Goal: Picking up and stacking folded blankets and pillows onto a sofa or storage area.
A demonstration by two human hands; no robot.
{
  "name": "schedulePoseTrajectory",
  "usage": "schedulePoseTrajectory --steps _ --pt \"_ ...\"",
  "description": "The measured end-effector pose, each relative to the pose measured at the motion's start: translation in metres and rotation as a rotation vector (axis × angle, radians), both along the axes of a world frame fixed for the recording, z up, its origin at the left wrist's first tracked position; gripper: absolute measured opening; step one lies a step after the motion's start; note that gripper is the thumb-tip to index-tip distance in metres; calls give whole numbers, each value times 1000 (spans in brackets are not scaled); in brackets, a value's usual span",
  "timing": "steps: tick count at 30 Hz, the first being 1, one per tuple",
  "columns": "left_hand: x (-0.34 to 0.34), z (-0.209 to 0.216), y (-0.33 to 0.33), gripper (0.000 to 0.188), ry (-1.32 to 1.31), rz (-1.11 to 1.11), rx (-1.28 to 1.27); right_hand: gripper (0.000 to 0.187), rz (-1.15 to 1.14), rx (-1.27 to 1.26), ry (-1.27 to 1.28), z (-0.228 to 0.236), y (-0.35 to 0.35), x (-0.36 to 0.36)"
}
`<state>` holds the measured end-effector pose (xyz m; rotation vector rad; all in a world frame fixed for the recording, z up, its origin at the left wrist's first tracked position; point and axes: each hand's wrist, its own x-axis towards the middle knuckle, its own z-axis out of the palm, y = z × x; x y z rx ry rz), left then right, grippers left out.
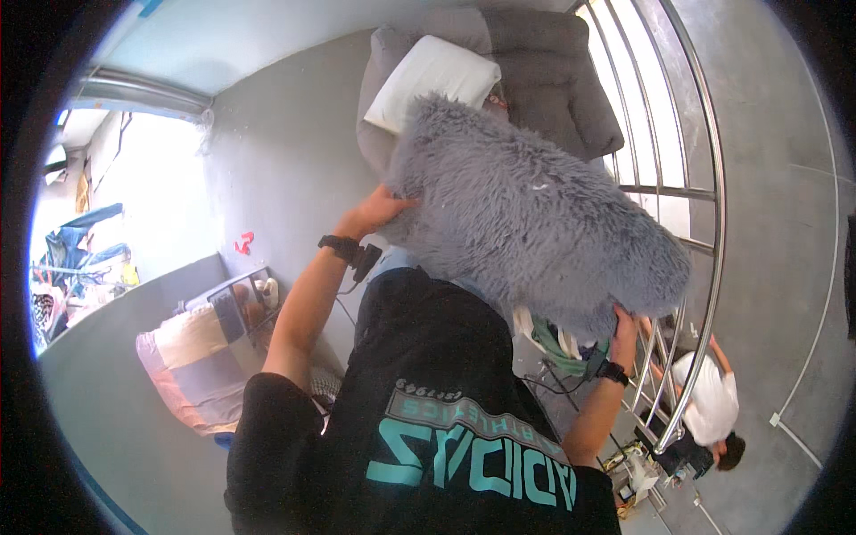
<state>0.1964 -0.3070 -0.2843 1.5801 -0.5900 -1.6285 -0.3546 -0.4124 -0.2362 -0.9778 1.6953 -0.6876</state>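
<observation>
Nearest, at six o'clock, hangs the person's black shirt [428, 419] with teal lettering. Above it both arms rise: the left hand [379, 212], at ten o'clock of the fluffy grey cushion [535, 223], lies flat with fingers pressed into one end; the right hand [624, 323], at five o'clock, grips the opposite lower corner. The cushion sits lifted between them, tilted, mid-frame. To handle it well, keep both ends held firmly so the soft bulk does not sag. Beyond, at twelve o'clock, a white pillow [432, 76] rests on a grey armchair [553, 80]; a metal railing [695, 214] curves at three o'clock.
</observation>
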Motion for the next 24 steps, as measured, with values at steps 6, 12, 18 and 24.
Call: schedulePoseTrajectory --steps 6,12,18,24 --pt "-19 10 -86 54 -213 21 11 60 372 -134 185 10 -151 79" --pt "-83 10 -145 65 -677 114 -225 50 787 -602 462 22 -195 230" --pt "-113 68 -163 52 600 688 -427 47 1105 -764 259 59 -145 324" --pt "-68 13 -128 43 508 740 -236 65 1583 -1019 104 79 -125 345"
